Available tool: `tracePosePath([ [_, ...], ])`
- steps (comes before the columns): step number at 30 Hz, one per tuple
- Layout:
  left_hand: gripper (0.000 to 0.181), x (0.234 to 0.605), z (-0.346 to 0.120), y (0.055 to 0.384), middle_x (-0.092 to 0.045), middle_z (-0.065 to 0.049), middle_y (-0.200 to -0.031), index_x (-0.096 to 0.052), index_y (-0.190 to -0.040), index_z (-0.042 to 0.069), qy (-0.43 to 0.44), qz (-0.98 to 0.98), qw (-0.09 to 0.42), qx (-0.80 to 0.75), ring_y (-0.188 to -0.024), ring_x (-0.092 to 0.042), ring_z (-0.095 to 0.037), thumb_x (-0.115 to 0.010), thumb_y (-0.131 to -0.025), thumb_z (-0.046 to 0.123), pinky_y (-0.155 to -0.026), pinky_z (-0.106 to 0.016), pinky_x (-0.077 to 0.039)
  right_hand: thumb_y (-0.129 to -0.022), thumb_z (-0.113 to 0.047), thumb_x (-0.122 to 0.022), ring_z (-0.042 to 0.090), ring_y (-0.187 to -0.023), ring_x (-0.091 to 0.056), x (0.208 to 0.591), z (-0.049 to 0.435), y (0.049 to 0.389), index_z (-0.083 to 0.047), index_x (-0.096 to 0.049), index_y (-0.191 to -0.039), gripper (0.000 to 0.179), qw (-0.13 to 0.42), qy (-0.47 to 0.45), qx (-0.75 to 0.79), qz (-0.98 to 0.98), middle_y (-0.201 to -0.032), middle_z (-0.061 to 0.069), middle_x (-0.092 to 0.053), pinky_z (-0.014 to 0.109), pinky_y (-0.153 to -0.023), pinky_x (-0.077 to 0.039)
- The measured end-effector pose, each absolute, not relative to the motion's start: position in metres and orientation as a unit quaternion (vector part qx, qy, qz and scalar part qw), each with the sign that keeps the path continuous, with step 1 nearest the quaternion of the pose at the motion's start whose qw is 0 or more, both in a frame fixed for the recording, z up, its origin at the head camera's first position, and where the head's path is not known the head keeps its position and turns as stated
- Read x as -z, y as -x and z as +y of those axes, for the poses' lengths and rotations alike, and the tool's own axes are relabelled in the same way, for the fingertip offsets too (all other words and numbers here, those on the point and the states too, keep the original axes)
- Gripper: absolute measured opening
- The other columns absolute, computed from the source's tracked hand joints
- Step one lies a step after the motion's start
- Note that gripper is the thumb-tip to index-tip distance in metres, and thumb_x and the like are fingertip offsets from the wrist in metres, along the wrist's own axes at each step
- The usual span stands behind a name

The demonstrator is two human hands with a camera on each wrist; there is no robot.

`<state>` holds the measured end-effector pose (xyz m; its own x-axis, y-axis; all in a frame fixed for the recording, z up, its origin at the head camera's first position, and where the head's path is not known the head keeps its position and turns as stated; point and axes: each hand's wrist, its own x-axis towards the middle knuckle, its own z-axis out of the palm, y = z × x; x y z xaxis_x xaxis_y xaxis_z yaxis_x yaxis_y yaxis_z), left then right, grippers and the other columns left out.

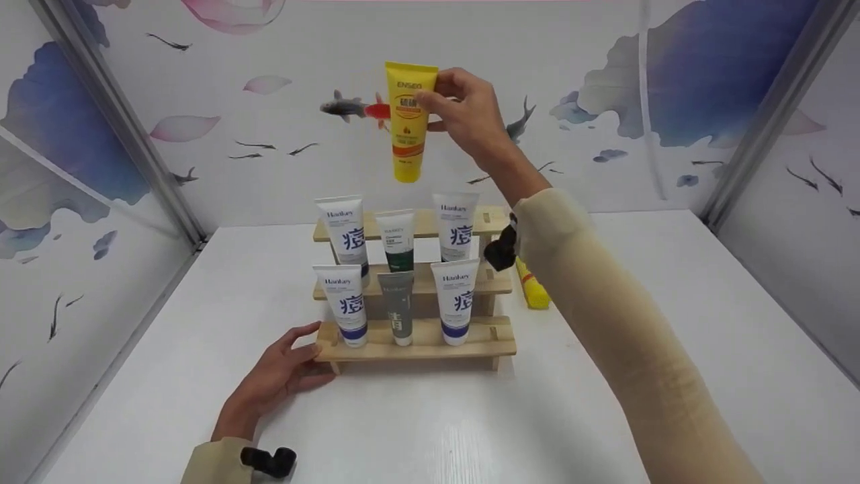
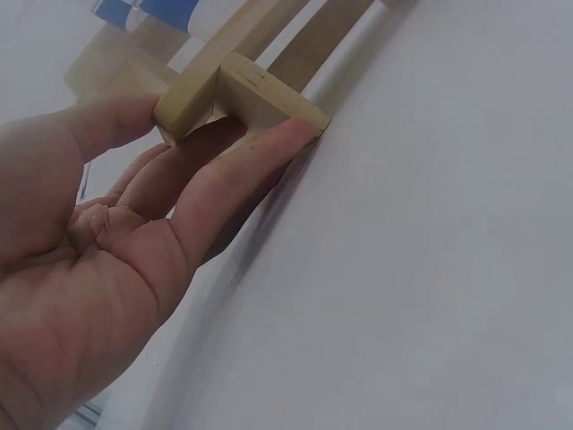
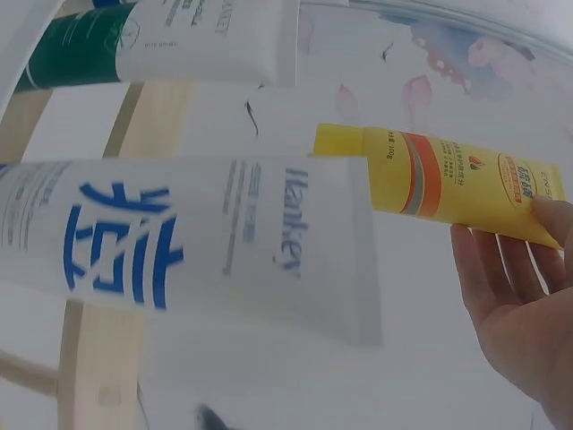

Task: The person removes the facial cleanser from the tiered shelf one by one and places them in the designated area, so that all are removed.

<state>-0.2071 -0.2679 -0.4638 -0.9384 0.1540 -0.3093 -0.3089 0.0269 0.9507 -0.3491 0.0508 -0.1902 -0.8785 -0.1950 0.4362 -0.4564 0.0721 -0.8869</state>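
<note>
My right hand (image 1: 470, 111) pinches a yellow squeeze tube (image 1: 408, 144) near its crimped end, thumb in front and fingers behind. The tube hangs cap down above the three-tier wooden display rack (image 1: 423, 351), apart from it. At the rack's lower left corner, my left hand (image 1: 285, 366) grips the end of the front board; the left wrist view shows a finger against the wooden leg (image 2: 260, 98). White tubes with blue print, such as the front right one (image 1: 455, 302), stand on the lower and middle tiers. Between them are a grey tube (image 1: 398, 306) and a white-and-green tube (image 1: 398, 238).
Another yellow tube (image 1: 534, 289) lies on the white table (image 1: 430, 430) right of the rack, partly hidden by my right sleeve (image 1: 605, 302). Printed panels (image 1: 269, 181) with fish and petals enclose the table at the back and sides.
</note>
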Motion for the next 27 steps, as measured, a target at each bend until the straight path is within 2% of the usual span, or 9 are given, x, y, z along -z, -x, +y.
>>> tracePosePath([
  [14, 0.062, 0.463, -0.266, 0.208, -0.036, -0.024, -0.157, -0.028, -0.156, 0.019, 0.084, 0.690, 0.157, -0.702, -0.123, -0.062, -0.029, -0.057, -0.101, 0.021, -0.099, -0.043, -0.058, -0.098, -0.022, -0.064, 0.025, -0.117, -0.063, 0.196, 0.119, 0.359, -0.009, -0.059, -0.132, 0.036, 0.124, -0.174, -0.629, -0.747, -0.126, 0.009, -0.062, 0.035, -0.100, -0.058],
  [27, 0.062, 0.462, -0.266, 0.207, -0.035, -0.025, -0.158, -0.028, -0.157, 0.020, 0.082, 0.688, 0.159, -0.704, -0.124, -0.062, -0.030, -0.057, -0.102, 0.021, -0.100, -0.044, -0.057, -0.100, -0.026, -0.062, 0.025, -0.121, -0.060, 0.224, 0.180, 0.366, -0.009, -0.054, -0.137, 0.042, 0.124, -0.111, -0.611, -0.774, -0.126, 0.005, -0.061, 0.043, -0.107, -0.053],
])
